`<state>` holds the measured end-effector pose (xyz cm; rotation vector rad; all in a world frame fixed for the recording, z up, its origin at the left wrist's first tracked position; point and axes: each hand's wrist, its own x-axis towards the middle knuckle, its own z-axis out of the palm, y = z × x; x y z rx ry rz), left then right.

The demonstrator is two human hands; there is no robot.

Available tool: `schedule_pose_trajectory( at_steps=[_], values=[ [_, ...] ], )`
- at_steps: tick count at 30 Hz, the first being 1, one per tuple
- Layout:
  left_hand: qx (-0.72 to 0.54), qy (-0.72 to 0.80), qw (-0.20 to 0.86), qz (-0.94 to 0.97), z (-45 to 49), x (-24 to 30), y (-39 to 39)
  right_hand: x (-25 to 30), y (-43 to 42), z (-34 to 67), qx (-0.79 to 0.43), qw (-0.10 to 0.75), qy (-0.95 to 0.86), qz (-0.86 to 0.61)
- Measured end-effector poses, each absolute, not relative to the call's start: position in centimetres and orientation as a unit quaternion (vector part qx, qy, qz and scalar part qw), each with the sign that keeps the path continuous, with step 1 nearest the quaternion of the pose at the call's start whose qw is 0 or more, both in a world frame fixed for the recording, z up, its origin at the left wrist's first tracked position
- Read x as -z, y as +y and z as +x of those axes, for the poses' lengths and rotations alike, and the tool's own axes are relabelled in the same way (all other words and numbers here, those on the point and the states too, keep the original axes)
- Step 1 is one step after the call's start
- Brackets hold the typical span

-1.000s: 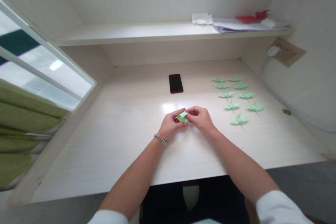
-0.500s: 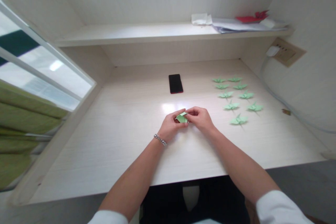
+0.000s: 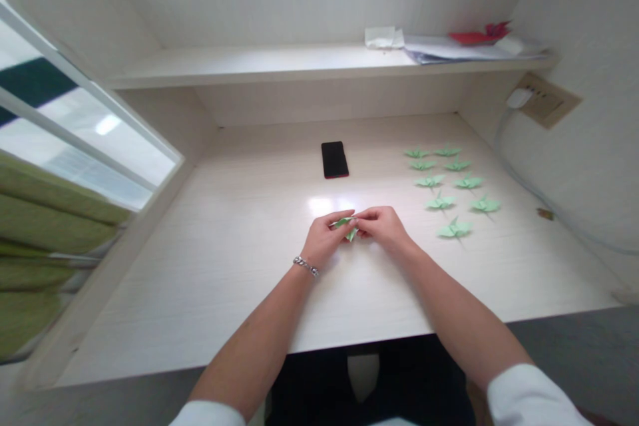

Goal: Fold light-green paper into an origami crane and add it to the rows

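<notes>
A small piece of folded green paper (image 3: 351, 234) is held between my two hands, just above the desk (image 3: 239, 246). My left hand (image 3: 323, 237), with a chain bracelet (image 3: 305, 266) on its wrist, pinches the paper from the left, thumb across its front. From the right, my right hand (image 3: 382, 225) grips the paper's edge between thumb and fingers. My fingers cover much of the paper, so its full shape is hidden. To the right, several green paper cranes (image 3: 454, 229) stand in two rough columns.
A black phone (image 3: 334, 160) lies behind my hands. Above, a shelf (image 3: 259, 65) bears papers (image 3: 449, 48) and a red paper piece (image 3: 474, 37). At right, a white cable (image 3: 519, 180) runs from the wall socket (image 3: 549, 101). A green curtain (image 3: 44, 253) hangs at left.
My left thumb has shifted up over the paper, close to my right fingertips. The paper has turned in my fingers and now shows a pointed lower end.
</notes>
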<state>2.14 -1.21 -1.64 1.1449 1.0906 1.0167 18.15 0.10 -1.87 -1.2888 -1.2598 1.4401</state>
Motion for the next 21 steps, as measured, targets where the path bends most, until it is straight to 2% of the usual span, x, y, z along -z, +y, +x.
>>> schedule_pose_trajectory(
  at_steps=[4,12,21],
  values=[
    [-0.472,0.468,0.534,0.522,2.0,1.6,-1.1,1.8,0.0,18.1,-0.608,0.390,-0.470,-0.508],
    [-0.441,0.512,0.493,0.548,1.7,1.3,-1.2,1.2,-0.4,18.1,-0.653,0.358,-0.448,-0.495],
    [-0.476,0.498,0.496,0.528,2.0,1.2,-1.2,1.0,-0.7,18.2,-0.675,0.346,-0.446,-0.475]
  ],
)
